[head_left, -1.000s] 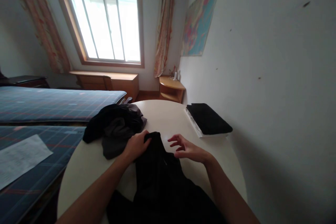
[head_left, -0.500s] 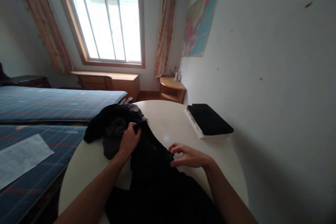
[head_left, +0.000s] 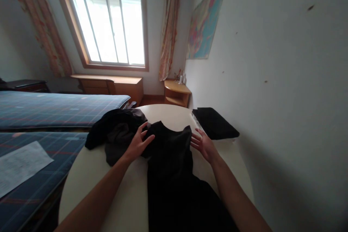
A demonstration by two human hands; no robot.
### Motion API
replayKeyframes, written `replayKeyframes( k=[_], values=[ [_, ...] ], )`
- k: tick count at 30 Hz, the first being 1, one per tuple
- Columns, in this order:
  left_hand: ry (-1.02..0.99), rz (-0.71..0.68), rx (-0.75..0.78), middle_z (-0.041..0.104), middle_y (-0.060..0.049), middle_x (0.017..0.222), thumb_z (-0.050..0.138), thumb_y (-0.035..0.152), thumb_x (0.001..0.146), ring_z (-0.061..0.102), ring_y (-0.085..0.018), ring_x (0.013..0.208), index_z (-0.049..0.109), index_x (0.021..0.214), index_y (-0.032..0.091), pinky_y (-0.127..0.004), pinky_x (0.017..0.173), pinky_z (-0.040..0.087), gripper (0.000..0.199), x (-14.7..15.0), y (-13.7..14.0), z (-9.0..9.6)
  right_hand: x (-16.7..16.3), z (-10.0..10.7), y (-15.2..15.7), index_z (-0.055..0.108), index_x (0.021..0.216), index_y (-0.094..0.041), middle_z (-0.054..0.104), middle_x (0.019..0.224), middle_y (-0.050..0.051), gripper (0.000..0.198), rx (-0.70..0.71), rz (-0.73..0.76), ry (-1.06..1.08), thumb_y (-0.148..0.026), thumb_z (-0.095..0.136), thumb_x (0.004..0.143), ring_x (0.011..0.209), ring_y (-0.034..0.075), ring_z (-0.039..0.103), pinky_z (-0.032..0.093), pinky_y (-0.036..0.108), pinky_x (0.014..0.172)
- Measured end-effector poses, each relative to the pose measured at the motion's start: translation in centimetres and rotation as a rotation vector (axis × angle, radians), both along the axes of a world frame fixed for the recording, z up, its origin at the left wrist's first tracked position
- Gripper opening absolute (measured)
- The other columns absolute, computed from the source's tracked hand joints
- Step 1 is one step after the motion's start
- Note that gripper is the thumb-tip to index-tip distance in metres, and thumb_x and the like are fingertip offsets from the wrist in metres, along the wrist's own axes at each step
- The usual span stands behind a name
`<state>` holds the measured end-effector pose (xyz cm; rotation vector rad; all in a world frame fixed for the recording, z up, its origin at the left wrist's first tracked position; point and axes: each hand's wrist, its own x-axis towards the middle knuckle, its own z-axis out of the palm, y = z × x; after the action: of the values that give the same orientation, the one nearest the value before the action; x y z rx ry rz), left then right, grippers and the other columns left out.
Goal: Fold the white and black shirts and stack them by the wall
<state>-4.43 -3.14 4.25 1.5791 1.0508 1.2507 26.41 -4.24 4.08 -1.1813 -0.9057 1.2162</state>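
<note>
A black garment (head_left: 171, 174) lies lengthwise on the round white table (head_left: 95, 185), its curved neckline at the far end. My left hand (head_left: 138, 144) is at its upper left corner, thumb and fingers apart, touching or just over the cloth. On the other side, my right hand (head_left: 204, 145) stands with its fingers stretched out at the upper right corner, where the cloth sticks up a little. Whether those fingertips touch it I cannot tell. The near end of the garment runs out of the bottom of the view.
Crumpled black and grey clothes (head_left: 116, 134) lie by my left hand. At the right edge of the table, a folded black cloth (head_left: 214, 123) rests on something white. Left of the table are plaid mattresses (head_left: 54, 112) with a paper sheet (head_left: 23, 165). A wall (head_left: 285, 116) borders the right.
The garment's top end has spread out and now lies farther from me and to the right. My left hand has loosened from its pinch; my right hand has moved away from me and opened.
</note>
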Motion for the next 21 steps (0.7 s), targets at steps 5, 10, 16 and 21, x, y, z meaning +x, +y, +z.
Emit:
replayKeyframes(
  k=[5,10,16,21],
  values=[
    [0.394,-0.164,0.239,0.036,-0.014,0.157,0.077,0.029,0.074,0.036,-0.03,0.144,0.021,0.157,0.021,-0.048,0.12,0.027,0.101,0.6,-0.7,-1.6,-1.0,1.2,-2.3,0.032,0.15,-0.032,0.042,0.152,0.014,0.098,0.164,0.468,-0.256,-0.047,0.083,0.068,0.131,0.027,0.051,0.046,0.046,0.102],
    [0.558,-0.203,0.252,0.052,-0.01,0.146,0.068,0.025,0.082,0.051,-0.029,0.133,0.048,0.144,0.025,-0.044,0.114,0.038,0.066,1.0,-0.9,-2.2,-2.1,0.1,-2.4,0.074,0.104,-0.022,0.071,0.111,0.007,0.042,0.196,0.556,-0.621,-0.038,0.083,0.066,0.104,0.027,0.065,0.05,0.043,0.095],
    [0.399,0.052,0.246,0.063,-0.011,0.133,0.061,0.03,0.088,0.059,-0.027,0.124,0.058,0.134,0.019,-0.044,0.11,0.042,0.047,0.9,0.1,-1.5,-0.2,-1.6,0.3,0.072,0.094,-0.016,0.073,0.092,0.009,0.035,0.193,-0.029,-0.543,-0.044,0.07,0.073,0.082,0.025,0.068,0.057,0.041,0.074],
    [0.389,0.455,0.3,0.055,-0.015,0.141,0.057,0.033,0.092,0.053,-0.029,0.13,0.043,0.147,0.015,-0.047,0.113,0.039,0.059,-0.2,1.1,-1.4,1.8,-1.2,1.1,0.063,0.118,-0.017,0.068,0.114,0.011,0.048,0.195,-0.295,-0.414,-0.045,0.063,0.079,0.093,0.024,0.069,0.061,0.036,0.071]
  ],
)
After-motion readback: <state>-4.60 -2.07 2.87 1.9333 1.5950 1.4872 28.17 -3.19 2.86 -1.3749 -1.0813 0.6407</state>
